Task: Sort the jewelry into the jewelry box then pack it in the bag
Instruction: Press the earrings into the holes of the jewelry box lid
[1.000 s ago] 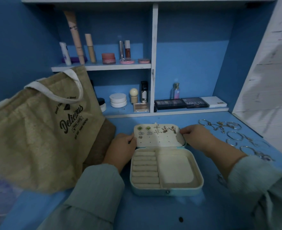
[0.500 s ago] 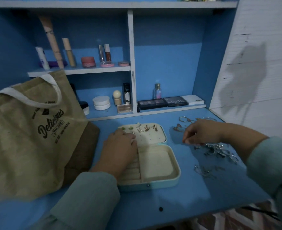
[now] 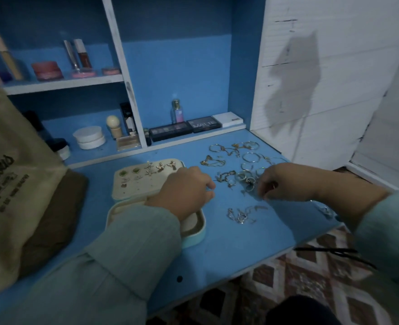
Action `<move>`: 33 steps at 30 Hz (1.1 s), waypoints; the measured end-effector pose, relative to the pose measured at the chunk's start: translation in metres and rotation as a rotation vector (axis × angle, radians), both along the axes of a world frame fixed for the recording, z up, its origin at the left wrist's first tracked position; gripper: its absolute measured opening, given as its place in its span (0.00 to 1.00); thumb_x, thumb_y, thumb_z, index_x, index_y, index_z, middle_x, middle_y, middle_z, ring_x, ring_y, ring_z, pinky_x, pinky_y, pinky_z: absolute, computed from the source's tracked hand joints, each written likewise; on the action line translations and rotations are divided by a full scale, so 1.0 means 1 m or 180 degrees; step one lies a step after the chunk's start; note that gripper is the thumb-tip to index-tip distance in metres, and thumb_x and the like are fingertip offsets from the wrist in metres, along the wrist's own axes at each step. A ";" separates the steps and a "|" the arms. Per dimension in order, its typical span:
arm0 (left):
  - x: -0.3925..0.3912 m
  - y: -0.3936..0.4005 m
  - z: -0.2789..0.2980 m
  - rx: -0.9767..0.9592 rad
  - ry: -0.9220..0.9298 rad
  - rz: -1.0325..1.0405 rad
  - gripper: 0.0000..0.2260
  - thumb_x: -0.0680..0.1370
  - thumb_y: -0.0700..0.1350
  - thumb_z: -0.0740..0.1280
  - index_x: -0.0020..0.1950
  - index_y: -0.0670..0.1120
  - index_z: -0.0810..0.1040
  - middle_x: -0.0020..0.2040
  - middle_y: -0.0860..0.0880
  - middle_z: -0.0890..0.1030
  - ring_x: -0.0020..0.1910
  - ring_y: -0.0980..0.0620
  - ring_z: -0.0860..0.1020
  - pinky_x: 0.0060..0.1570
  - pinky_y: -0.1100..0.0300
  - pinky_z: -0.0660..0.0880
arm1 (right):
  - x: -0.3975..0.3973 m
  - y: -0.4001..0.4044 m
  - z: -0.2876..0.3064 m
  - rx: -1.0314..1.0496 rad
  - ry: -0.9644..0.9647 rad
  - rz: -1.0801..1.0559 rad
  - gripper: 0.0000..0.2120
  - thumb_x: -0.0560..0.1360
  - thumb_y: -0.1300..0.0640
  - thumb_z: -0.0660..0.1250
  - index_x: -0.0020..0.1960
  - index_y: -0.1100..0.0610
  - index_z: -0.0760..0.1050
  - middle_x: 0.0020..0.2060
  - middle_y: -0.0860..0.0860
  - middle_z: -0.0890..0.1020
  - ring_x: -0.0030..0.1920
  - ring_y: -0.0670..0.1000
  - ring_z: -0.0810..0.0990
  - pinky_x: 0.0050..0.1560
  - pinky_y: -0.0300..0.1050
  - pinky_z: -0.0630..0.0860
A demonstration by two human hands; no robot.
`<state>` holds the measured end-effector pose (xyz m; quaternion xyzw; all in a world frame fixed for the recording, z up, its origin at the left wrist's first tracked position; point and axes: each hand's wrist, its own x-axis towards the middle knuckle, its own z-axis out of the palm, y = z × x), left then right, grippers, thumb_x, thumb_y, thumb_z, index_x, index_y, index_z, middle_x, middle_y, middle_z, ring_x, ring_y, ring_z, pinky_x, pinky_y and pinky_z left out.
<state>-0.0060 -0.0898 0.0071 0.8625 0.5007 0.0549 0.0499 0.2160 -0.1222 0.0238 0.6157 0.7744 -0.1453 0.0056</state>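
The blue surface [image 3: 252,233] runs out from a blue shelf unit with white shelves [image 3: 62,82], and a white panelled wall [image 3: 323,66] closes the right side. A patterned floor [image 3: 299,277] shows below the front edge.

On the left of the surface a tan burlap bag [image 3: 13,184] stands with dark lettering on its side. Just beside it the jewelry box [image 3: 193,238] lies open, pale blue outside and cream inside. Its lid panel [image 3: 132,186] is folded back flat and carries small earrings [image 3: 159,167] pinned in rows (roughly nine or ten, too small to count surely). The tray is mostly hidden by the left forearm.

The loose jewelry [image 3: 238,170] is spread to the right of the box: thin hoops, rings and chains, with a smaller silver tangle [image 3: 240,215] nearer the front edge. About five or six hoops can be told apart; the rest runs together.

The left hand [image 3: 186,191] hovers over the box's far right corner, fingers curled, and whether its grip holds anything cannot be told. The right hand [image 3: 285,181] is at the edge of the ring cluster, fingertips drawn together as if pinching something small; what the grip holds cannot be made out.

On the shelves: two dark palettes [image 3: 186,129], one small bottle [image 3: 178,111], two stacked white jars [image 3: 89,137], one pink jar [image 3: 46,70].
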 end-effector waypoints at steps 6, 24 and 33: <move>0.019 0.018 -0.008 0.0275 0.0522 0.0118 0.12 0.78 0.52 0.62 0.59 0.55 0.79 0.59 0.52 0.75 0.59 0.47 0.70 0.59 0.54 0.67 | 0.013 -0.007 -0.016 0.0244 0.0244 0.0057 0.07 0.72 0.59 0.68 0.49 0.53 0.82 0.41 0.41 0.76 0.41 0.41 0.74 0.48 0.36 0.72; 0.023 0.029 -0.020 0.0207 0.0268 0.0311 0.09 0.77 0.48 0.60 0.45 0.52 0.80 0.46 0.55 0.80 0.46 0.54 0.75 0.54 0.55 0.72 | 0.008 -0.006 -0.028 0.0629 0.0694 -0.0142 0.04 0.72 0.57 0.68 0.45 0.53 0.81 0.37 0.40 0.73 0.43 0.45 0.75 0.48 0.40 0.73; 0.022 0.028 -0.021 0.0282 0.0070 0.0406 0.07 0.77 0.50 0.63 0.47 0.54 0.82 0.50 0.56 0.81 0.52 0.52 0.75 0.59 0.52 0.69 | -0.015 0.008 -0.031 0.1079 0.0374 -0.0052 0.13 0.74 0.54 0.66 0.58 0.49 0.79 0.46 0.48 0.68 0.53 0.48 0.64 0.56 0.45 0.69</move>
